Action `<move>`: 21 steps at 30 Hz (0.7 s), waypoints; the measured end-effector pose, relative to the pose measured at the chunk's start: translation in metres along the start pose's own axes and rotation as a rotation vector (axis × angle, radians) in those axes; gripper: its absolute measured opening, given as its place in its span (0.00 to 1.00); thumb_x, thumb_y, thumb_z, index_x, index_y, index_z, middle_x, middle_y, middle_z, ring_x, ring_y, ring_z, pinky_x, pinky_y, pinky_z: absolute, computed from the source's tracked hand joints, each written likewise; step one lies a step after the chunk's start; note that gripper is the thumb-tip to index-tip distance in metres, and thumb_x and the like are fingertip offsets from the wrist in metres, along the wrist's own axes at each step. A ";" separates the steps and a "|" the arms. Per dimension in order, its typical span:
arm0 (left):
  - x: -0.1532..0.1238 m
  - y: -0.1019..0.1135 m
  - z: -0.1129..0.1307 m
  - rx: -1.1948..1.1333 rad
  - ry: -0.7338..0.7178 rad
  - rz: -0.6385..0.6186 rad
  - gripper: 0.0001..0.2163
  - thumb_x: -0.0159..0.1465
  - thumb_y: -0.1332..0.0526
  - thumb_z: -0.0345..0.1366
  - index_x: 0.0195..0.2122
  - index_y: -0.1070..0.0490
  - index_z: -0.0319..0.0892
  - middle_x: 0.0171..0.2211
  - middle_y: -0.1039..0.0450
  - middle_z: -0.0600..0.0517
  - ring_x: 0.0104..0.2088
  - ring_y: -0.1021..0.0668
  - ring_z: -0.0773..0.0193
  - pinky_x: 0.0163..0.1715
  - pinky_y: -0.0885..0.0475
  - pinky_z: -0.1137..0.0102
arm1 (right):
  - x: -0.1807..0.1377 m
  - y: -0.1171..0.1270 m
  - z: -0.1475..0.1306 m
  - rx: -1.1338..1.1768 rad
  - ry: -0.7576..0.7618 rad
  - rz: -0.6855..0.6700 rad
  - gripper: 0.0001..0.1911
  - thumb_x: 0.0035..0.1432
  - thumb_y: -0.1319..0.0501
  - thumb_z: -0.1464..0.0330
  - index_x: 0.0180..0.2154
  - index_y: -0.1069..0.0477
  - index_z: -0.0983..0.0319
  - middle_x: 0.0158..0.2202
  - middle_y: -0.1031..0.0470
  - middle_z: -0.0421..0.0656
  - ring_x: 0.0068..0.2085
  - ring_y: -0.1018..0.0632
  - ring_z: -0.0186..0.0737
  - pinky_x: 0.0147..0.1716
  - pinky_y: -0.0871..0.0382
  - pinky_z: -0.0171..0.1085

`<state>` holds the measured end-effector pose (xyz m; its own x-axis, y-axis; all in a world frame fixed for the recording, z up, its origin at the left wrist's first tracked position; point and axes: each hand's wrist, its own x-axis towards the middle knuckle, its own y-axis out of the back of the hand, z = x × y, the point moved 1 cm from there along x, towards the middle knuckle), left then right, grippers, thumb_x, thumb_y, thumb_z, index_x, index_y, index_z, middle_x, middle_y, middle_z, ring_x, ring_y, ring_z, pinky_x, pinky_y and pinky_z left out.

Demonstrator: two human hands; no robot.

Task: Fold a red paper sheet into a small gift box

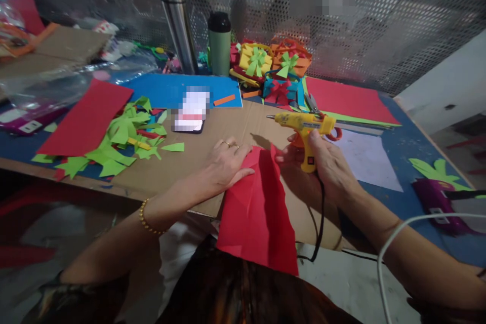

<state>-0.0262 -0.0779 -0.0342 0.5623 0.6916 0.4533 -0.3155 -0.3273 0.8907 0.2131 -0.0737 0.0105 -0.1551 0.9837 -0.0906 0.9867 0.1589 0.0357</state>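
Note:
A creased sheet of red paper (248, 212) lies in front of me, its near end hanging past the table edge. My left hand (228, 162) is closed on its upper left edge, thumb over the paper. The fingertips there are partly hidden. My right hand (330, 167) grips a yellow hot glue gun (304, 124) by its handle, nozzle pointing left above the cardboard (250, 119). Some fingers of that hand reach the paper's raised right edge. From the handle a black cord runs down.
Green paper cutouts (117, 136) and a red sheet (89, 119) lie left. A phone (191, 110), steel flask (176, 20) and green bottle (219, 43) stand or lie beyond. Decorated paper boxes (281, 88), scissors (312, 103) and stacked sheets (349, 101) sit back right. A white cable (383, 258) crosses my right forearm.

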 end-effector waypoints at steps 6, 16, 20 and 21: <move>0.000 0.006 0.001 -0.002 -0.023 -0.049 0.20 0.71 0.38 0.45 0.56 0.32 0.35 0.41 0.22 0.42 0.45 0.25 0.50 0.41 0.33 0.61 | 0.001 -0.011 0.002 0.014 0.012 0.021 0.29 0.56 0.37 0.37 0.38 0.26 0.55 0.34 0.17 0.46 0.38 0.14 0.52 0.42 0.17 0.50; 0.002 0.007 0.003 0.013 -0.022 -0.065 0.21 0.69 0.35 0.46 0.54 0.31 0.34 0.42 0.22 0.41 0.44 0.25 0.49 0.39 0.35 0.62 | 0.001 -0.012 -0.001 -0.096 0.020 0.003 0.30 0.59 0.42 0.36 0.40 0.28 0.55 0.35 0.17 0.48 0.41 0.15 0.53 0.44 0.18 0.52; 0.002 0.008 0.004 0.055 -0.025 -0.065 0.20 0.69 0.35 0.46 0.53 0.31 0.34 0.44 0.21 0.40 0.44 0.25 0.49 0.39 0.35 0.63 | 0.001 -0.011 -0.004 -0.226 0.059 0.027 0.30 0.59 0.42 0.36 0.40 0.25 0.55 0.35 0.17 0.48 0.43 0.15 0.53 0.47 0.19 0.51; 0.003 0.007 0.005 0.060 -0.024 -0.065 0.20 0.69 0.35 0.46 0.53 0.31 0.35 0.44 0.21 0.40 0.44 0.25 0.50 0.40 0.35 0.63 | 0.001 -0.011 -0.005 -0.244 0.063 0.029 0.30 0.59 0.42 0.37 0.40 0.24 0.56 0.35 0.17 0.47 0.42 0.15 0.53 0.47 0.19 0.51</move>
<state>-0.0236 -0.0816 -0.0262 0.5986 0.6973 0.3943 -0.2315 -0.3206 0.9185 0.2020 -0.0745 0.0149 -0.1369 0.9903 -0.0241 0.9507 0.1382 0.2775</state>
